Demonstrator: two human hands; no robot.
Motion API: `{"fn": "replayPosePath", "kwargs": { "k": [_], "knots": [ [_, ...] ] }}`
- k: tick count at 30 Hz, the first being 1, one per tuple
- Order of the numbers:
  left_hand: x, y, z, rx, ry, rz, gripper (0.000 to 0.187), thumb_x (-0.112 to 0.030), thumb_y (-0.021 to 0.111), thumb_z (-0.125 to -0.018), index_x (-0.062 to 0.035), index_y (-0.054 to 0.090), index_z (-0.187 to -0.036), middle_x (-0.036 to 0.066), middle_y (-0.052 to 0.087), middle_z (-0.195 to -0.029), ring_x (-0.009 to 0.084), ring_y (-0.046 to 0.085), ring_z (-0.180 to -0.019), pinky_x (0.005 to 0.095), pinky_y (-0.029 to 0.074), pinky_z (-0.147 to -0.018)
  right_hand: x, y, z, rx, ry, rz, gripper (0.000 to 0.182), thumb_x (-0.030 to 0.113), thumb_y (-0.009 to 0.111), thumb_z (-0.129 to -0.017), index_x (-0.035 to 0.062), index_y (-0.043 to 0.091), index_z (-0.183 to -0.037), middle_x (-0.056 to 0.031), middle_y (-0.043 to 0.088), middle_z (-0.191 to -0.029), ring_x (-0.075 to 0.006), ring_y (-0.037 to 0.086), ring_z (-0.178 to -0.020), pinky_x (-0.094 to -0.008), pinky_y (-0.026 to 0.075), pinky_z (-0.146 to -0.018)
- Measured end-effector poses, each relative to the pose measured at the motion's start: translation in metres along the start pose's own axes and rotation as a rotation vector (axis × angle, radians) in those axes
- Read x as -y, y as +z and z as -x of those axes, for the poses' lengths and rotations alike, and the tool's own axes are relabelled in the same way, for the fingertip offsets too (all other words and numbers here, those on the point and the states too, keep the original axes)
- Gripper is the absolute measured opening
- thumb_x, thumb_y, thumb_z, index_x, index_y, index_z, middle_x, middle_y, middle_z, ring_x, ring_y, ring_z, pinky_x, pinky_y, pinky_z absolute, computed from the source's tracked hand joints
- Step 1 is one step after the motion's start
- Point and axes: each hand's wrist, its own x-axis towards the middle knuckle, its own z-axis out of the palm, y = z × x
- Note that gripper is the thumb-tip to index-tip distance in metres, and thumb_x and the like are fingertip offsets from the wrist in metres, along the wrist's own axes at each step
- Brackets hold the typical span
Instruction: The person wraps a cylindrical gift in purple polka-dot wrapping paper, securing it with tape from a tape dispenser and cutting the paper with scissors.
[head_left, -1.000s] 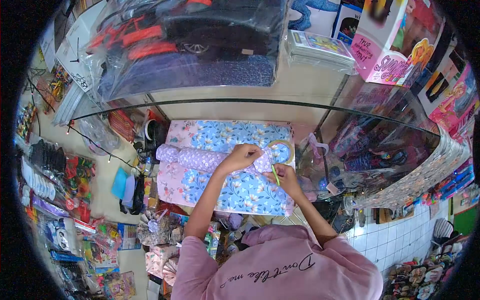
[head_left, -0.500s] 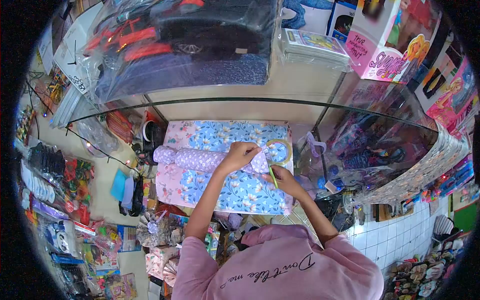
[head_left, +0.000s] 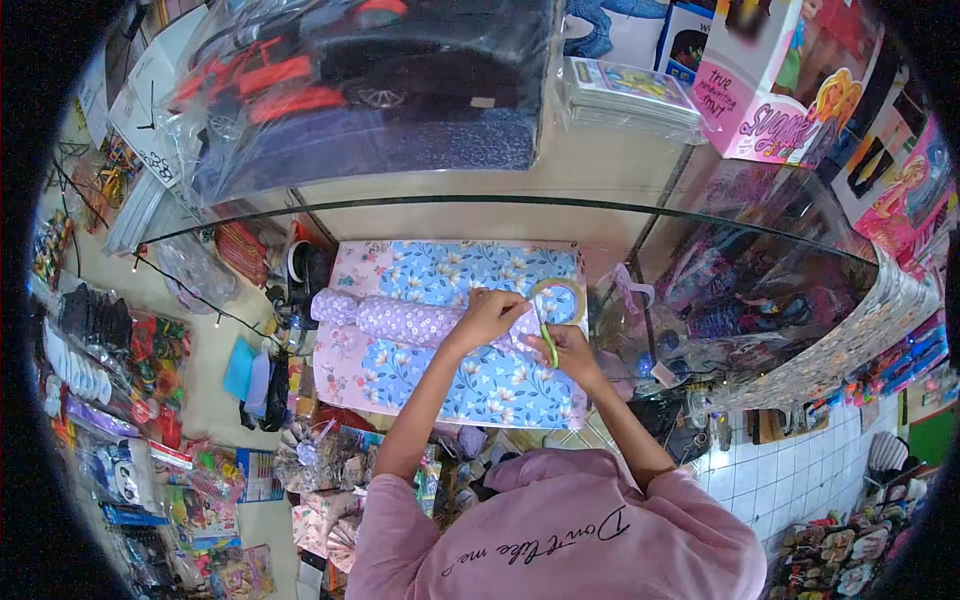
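Note:
A lilac item with small white flowers (head_left: pixel 405 320), apparently a wrapped roll, lies across the table covered in blue and pink floral paper (head_left: pixel 440 385). Its left end is gathered. My left hand (head_left: pixel 488 318) is closed on the right part of this item. Green-handled scissors (head_left: pixel 549 345) are held in my right hand (head_left: pixel 568 352), beside the item's right end. A roll of clear tape (head_left: pixel 566 290) lies just beyond both hands, near the table's right side.
A glass shelf edge (head_left: pixel 480 200) runs above the far side of the table, with packaged goods on it. A purple ribbon (head_left: pixel 628 290) is at the right. Bagged items (head_left: pixel 130 460) fill the left side.
My right hand and the scissors have turned, and more of the green handle shows. My left hand has shifted slightly right and down, its fingers still at the item's right part.

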Motion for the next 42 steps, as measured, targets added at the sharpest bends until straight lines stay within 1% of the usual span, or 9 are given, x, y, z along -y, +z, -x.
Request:
{"fn": "replayPosePath", "kwargs": {
  "k": [7,10,14,15,17,20,30,36,42],
  "knots": [
    [-0.006,0.003,-0.004,0.016,-0.072,-0.06,0.026,-0.028,0.053,-0.088,-0.0058,0.063,-0.078,0.01,0.057,-0.06,0.0278,0.053,-0.06,0.0414,0.032,-0.079,0.01,-0.004,0.012,-0.189,0.053,-0.092,0.023,0.024,0.069,-0.081,0.0017,0.062,-0.077,0.0029,0.053,-0.058,-0.004,0.046,-0.052,-0.0207,0.037,-0.048],
    [-0.019,-0.005,-0.003,0.003,-0.078,-0.076,0.024,-0.022,0.057,-0.086,-0.0003,0.063,-0.095,0.018,0.061,-0.071,0.0278,0.06,-0.065,0.0389,0.042,-0.075,0.001,-0.03,0.019,-0.22,-0.048,0.124,0.026,0.024,0.069,-0.08,-0.0002,0.064,-0.084,0.0006,0.057,-0.063,-0.0048,0.05,-0.055,-0.0215,0.041,-0.05],
    [-0.007,-0.01,0.011,-0.124,0.09,-0.098,0.048,-0.032,0.065,-0.079,-0.0056,0.053,-0.118,0.017,0.059,-0.105,0.0302,0.054,-0.1,0.0417,0.032,-0.095,-0.006,-0.058,0.032,-0.28,-0.094,0.364,0.038,0.024,0.075,-0.076,0.0014,0.057,-0.1,-0.0044,0.061,-0.083,-0.0109,0.056,-0.074,-0.0258,0.046,-0.067],
    [-0.022,-0.022,0.018,-0.06,0.084,-0.163,0.056,-0.035,0.067,-0.077,-0.0068,0.049,-0.122,0.016,0.055,-0.114,0.0309,0.049,-0.108,0.0429,0.029,-0.099,-0.011,-0.068,0.035,-0.312,-0.09,0.589,0.055,0.035,0.077,-0.069,0.004,0.056,-0.109,-0.0162,0.063,-0.094,-0.0302,0.061,-0.089,-0.036,0.048,-0.077],
    [-0.041,-0.033,0.03,0.101,0.027,-0.326,0.085,-0.041,0.075,-0.066,-0.0091,0.034,-0.134,0.014,0.041,-0.132,0.031,0.036,-0.125,0.0511,0.017,-0.106,0.013,-0.075,0.044,-0.277,-0.056,0.628,0.057,0.03,0.078,-0.066,0.0031,0.055,-0.11,-0.0186,0.059,-0.103,-0.0325,0.057,-0.099,-0.0372,0.045,-0.084],
    [-0.031,-0.021,0.044,0.064,0.0,-0.512,0.09,-0.038,0.075,-0.064,-0.0077,0.031,-0.135,0.014,0.038,-0.134,0.0299,0.032,-0.128,0.0545,0.014,-0.107,0.008,-0.098,0.044,-0.238,-0.108,0.751,0.06,0.022,0.077,-0.063,0.0018,0.052,-0.113,-0.0207,0.055,-0.111,-0.0346,0.052,-0.107,-0.0382,0.041,-0.092],
    [-0.018,-0.003,0.054,-0.157,0.043,-0.615,0.066,-0.013,0.071,-0.066,-0.0071,0.045,-0.126,0.01,0.05,-0.109,0.0255,0.045,-0.11,0.0491,0.026,-0.1,0.031,-0.092,0.014,-0.242,0.015,1.083,0.06,0.005,0.069,-0.067,0.0017,0.045,-0.122,-0.0244,0.054,-0.107,-0.0398,0.048,-0.109,-0.0418,0.04,-0.092],
    [-0.022,-0.013,0.062,-0.31,0.139,-0.56,0.042,-0.011,0.067,-0.067,-0.0083,0.059,-0.108,0.008,0.052,-0.099,0.0246,0.048,-0.101,0.0431,0.03,-0.094,0.029,-0.046,-0.012,-0.099,-0.45,0.665,0.051,0.009,0.07,-0.068,0.0057,0.053,-0.115,-0.0193,0.046,-0.117,-0.0356,0.045,-0.113,-0.0413,0.041,-0.091],
    [-0.027,-0.02,0.065,-0.505,0.095,-0.542,0.034,-0.013,0.067,-0.069,-0.0081,0.061,-0.102,0.008,0.052,-0.1,0.0262,0.047,-0.102,0.0428,0.029,-0.097,0.017,-0.018,-0.027,-0.091,-0.458,0.997,0.036,0.01,0.07,-0.069,0.0088,0.06,-0.104,-0.0171,0.044,-0.12,-0.0342,0.046,-0.113,-0.0405,0.041,-0.09]
  ]
}}
